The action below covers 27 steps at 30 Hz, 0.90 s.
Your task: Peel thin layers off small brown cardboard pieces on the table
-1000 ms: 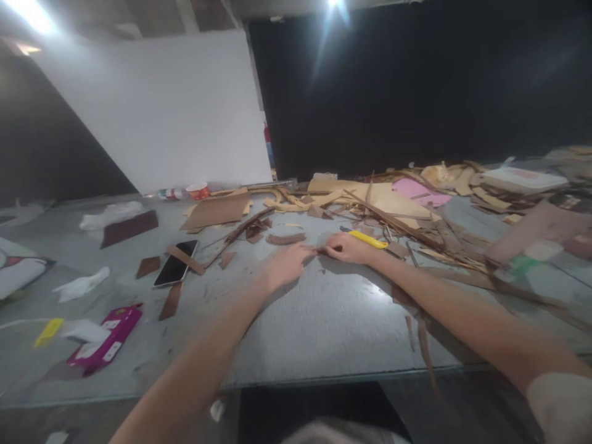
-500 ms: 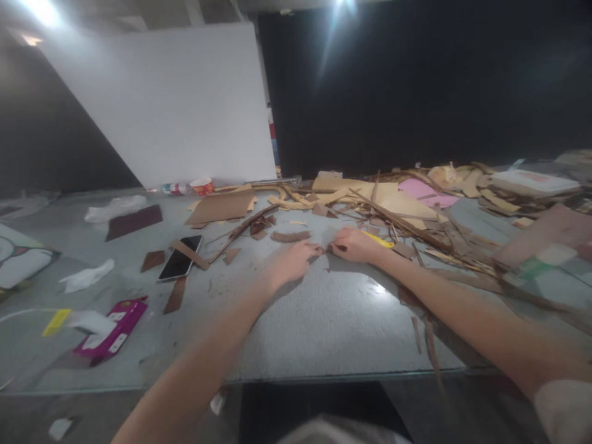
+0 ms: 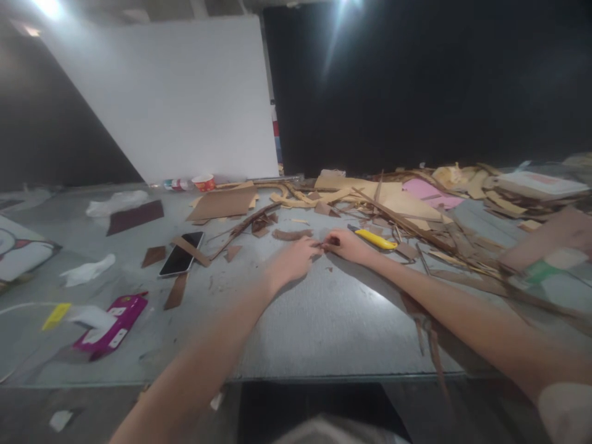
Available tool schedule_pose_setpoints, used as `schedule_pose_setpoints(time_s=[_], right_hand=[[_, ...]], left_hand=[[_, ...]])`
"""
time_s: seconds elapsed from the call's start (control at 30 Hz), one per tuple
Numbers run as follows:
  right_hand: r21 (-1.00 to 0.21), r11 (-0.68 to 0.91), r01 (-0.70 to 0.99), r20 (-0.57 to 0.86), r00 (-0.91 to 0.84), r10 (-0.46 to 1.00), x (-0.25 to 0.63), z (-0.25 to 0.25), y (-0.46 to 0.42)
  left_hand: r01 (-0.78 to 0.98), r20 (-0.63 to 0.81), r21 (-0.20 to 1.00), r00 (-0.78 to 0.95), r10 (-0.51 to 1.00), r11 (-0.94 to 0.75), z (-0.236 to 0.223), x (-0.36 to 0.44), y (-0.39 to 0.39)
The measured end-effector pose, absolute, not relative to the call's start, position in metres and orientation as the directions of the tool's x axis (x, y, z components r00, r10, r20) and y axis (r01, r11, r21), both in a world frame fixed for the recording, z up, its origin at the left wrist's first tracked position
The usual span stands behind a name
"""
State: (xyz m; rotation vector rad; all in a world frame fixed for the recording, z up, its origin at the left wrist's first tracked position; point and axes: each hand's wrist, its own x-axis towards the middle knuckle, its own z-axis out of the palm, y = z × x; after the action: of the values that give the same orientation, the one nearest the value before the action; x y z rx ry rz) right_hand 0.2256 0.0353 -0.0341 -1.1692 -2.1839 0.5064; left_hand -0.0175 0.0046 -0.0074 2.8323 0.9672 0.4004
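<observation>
- Nearest my view, a magenta oblong packet (image 3: 129, 319) carries white patches, their print too blurred to read.
- I see the left hand (image 3: 295, 258) and right hand (image 3: 348, 245) nearly meeting, fingers bent; what they pinch, I can't tell.
- Just beyond: a curved brown strip (image 3: 291, 235), a yellow-handled cutter (image 3: 377, 239).
- Farther: a red-and-white cup (image 3: 203, 182), markings illegible.

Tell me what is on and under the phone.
A brown strip lies across the phone, covering part of it. Another brown piece shows at its near edge; whether that continues underneath, or anything else lies there, is hidden.
</observation>
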Motion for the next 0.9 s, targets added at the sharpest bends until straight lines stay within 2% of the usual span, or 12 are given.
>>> schedule_pose_setpoints(time_s=[0.2,0.3,0.43,0.6,0.9], right_hand=[[-0.621,0.476,0.623,0.275,-0.395,0.877,0.220,-0.032,0.035],[-0.621,0.487,0.614,0.314,-0.375,0.872,0.220,-0.029,0.031],[-0.628,0.525,0.575,0.402,-0.338,0.851,0.219,-0.021,0.022],[-0.643,0.534,0.549,0.410,-0.343,0.845,0.216,-0.010,0.009],[-0.674,0.550,0.493,0.476,-0.280,0.834,0.216,-0.013,0.012]], left_hand=[[0.560,0.245,0.270,0.747,0.618,-0.783,-0.013,-0.018,0.006],[0.576,0.312,0.402,0.645,0.698,-0.712,-0.015,-0.015,0.004],[0.600,0.349,0.622,0.363,0.864,-0.503,-0.013,-0.008,0.003],[0.465,0.267,0.774,0.377,0.887,-0.431,-0.008,-0.007,0.003],[0.410,0.333,0.790,0.337,0.881,-0.456,-0.012,-0.010,0.005]])
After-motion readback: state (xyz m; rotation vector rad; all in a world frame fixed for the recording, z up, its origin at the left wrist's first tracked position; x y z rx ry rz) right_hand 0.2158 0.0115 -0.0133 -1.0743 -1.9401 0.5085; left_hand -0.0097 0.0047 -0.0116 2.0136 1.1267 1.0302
